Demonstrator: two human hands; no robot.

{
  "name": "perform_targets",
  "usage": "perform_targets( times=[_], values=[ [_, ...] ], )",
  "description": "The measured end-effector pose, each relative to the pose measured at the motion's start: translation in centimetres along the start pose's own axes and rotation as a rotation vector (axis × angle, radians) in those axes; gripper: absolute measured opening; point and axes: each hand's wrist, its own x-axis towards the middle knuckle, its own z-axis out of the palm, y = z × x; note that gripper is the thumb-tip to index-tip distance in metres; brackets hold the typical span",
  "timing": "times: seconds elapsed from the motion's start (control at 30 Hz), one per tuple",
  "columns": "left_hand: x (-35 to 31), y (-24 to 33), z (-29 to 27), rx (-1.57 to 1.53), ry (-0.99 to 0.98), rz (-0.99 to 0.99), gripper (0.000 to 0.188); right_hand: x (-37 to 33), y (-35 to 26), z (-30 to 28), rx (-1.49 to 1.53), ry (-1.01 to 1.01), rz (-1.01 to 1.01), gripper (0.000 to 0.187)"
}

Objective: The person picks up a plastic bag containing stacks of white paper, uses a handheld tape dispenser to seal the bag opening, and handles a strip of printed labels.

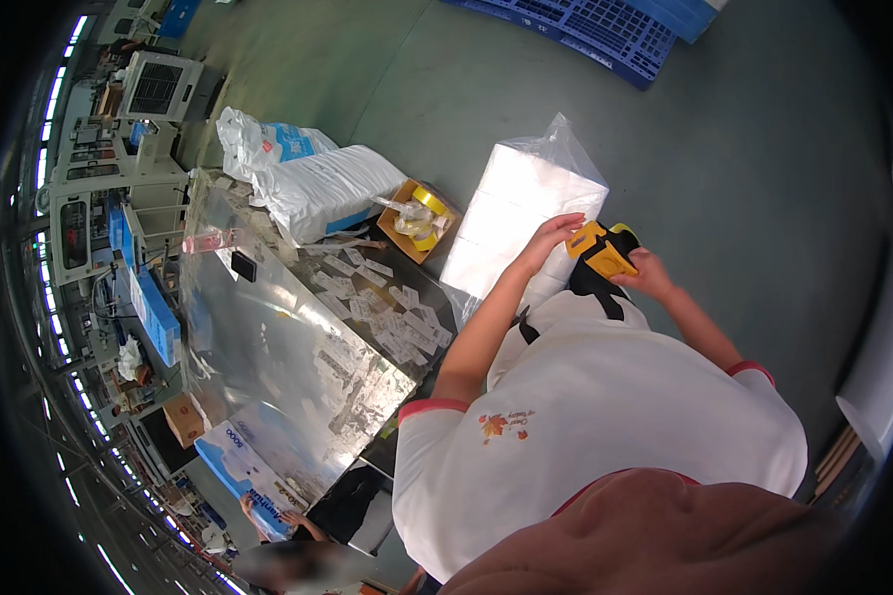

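Observation:
A yellow and black tape dispenser [617, 262] is held in front of my waist, at the right edge of a big white stack. My right hand [649, 275] is closed round its near right side. My left hand [554, 238] reaches in from the other side, its fingers and thumb gripping the dispenser's yellow left end. Beneath my left hand stands the stack of white blocks [497, 203], wrapped in a clear plastic bag [564, 142] whose gathered top sticks out at the far end. Whether a strip of tape is pulled out cannot be made out.
Left of the stack, a small carton [404, 241] holds yellow tape rolls. Full white sacks [329, 188] lie on the metal table [268, 332], along with a phone [243, 266] and label strips. Another person's hands [290, 518] hold a blue-white box [243, 474]. A blue pallet [605, 40] lies beyond.

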Motion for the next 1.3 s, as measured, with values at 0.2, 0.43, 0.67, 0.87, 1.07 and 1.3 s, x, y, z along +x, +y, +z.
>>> perform_targets(
  times=[0.2,0.43,0.67,0.87,1.07,1.3],
  values=[
    [-5.8,1.8,0.2,0.645,0.242,0.343,0.048,1.6,-4.3,1.6,-0.084,-0.084,0.042,0.039],
    [-9.9,3.5,-3.9,0.281,0.184,0.320,0.060,2.9,-8.3,2.9,-0.109,-0.018,-0.204,0.047],
    [-11.7,4.8,-5.2,0.428,0.229,0.347,0.061,4.4,-9.5,3.7,-0.034,-0.009,-0.252,0.042],
    [-11.4,4.4,-5.8,0.070,0.259,0.106,0.029,5.3,-10.7,3.3,-0.069,-0.125,-0.267,0.040],
    [-10.7,0.3,-10.3,0.108,0.454,0.015,0.011,5.3,-14.1,4.0,-0.021,-0.253,-0.119,0.042],
    [-9.6,-5.8,-25.9,0.133,0.870,0.023,0.010,6.3,-14.6,2.6,0.298,-0.525,0.458,0.052]
  ],
)
